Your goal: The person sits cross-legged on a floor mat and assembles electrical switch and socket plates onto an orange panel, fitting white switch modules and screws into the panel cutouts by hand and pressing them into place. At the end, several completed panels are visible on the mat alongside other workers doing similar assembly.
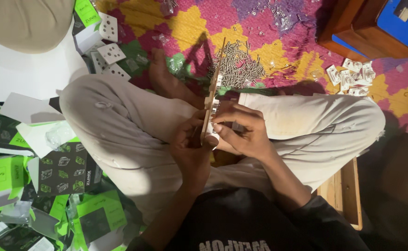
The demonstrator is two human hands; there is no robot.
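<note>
A thin wooden strip (212, 100) is gripped by both hands, left hand (190, 146) and right hand (241, 135) closed around it. Screws (238, 65) are piled on the mat (269, 32) just beyond.

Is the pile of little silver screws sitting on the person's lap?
No, the screws lie on the colourful mat beyond the knees, not on the lap.

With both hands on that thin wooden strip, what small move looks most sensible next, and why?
Probably press the small white plastic piece firmly against the thin wooden strip: the right hand already pinches it there, while the left hand steadies the strip edge-on.
</note>
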